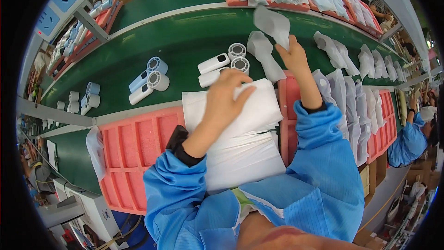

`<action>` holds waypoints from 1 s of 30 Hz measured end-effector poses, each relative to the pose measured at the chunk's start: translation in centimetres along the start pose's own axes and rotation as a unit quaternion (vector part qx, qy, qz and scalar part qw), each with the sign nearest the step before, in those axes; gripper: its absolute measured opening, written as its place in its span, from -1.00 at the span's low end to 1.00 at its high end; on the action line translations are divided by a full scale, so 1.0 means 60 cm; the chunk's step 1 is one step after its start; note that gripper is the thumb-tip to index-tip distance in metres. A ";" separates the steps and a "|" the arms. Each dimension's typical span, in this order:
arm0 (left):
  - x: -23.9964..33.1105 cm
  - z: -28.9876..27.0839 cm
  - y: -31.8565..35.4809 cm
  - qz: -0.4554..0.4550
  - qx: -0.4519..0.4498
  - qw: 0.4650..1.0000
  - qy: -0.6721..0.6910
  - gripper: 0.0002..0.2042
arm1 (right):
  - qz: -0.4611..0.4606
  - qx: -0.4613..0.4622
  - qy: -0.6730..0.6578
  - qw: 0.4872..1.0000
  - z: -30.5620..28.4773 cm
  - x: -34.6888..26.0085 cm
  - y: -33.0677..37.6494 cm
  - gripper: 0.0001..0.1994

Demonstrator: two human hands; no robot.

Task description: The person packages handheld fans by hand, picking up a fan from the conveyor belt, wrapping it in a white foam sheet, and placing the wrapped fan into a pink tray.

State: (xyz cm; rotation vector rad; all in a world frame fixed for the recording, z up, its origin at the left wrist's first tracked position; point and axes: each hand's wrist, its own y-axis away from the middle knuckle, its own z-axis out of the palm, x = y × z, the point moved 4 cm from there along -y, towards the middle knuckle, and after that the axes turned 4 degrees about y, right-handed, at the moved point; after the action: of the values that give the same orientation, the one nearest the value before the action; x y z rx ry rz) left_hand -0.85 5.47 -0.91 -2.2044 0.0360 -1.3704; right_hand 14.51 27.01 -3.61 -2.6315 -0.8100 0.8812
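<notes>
Where the green conveyor belt (pixel 185 46) bends across the view, I take it as my landmark and read from its left end. On the belt at that end sit small white and pale blue handheld fans (pixel 85 98), and further along it another cluster of the same fans (pixel 150 79), lying on their sides. Just below the belt's near edge lies an empty pink moulded tray (pixel 134 153) with rows of oblong pockets. Beside that tray, still on the near side of the belt, rests a thick stack of white foam pouches (pixel 245 143), and my left hand (pixel 226 99) lies flat on top of it, fingers curled over the topmost pouch; I cannot tell whether it pinches the sheet or only presses on it. On the belt just above that hand lie two more white fans (pixel 225 62) with round grilles. My right hand (pixel 292 58) is raised over the belt's middle, closed firmly on a grey-white foam pouch (pixel 273 24) that stands up from the fingers. Another filled pouch (pixel 264 55) lies on the belt right next to it. Toward the belt's right end, bagged fans (pixel 351 102) fill a second pink tray (pixel 383 134).
</notes>
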 end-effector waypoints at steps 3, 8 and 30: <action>-0.012 0.057 0.026 0.009 -0.045 0.996 -0.076 -0.75 | 0.050 0.009 0.169 0.984 0.031 0.064 -0.001 -0.66; -0.010 0.082 0.045 0.072 -0.065 0.969 -0.229 -0.68 | -0.058 0.034 0.193 0.979 0.027 0.008 0.013 -0.47; -0.047 0.004 0.008 -0.141 0.018 0.979 0.149 -0.93 | 0.051 -0.024 -0.375 0.925 -0.146 -0.077 0.026 -0.29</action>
State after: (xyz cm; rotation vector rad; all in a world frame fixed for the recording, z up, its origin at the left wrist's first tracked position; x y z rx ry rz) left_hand -1.89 5.99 -3.51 -2.0125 -0.1986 -1.8328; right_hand 17.51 22.54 4.86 -2.3621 -0.8468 1.9754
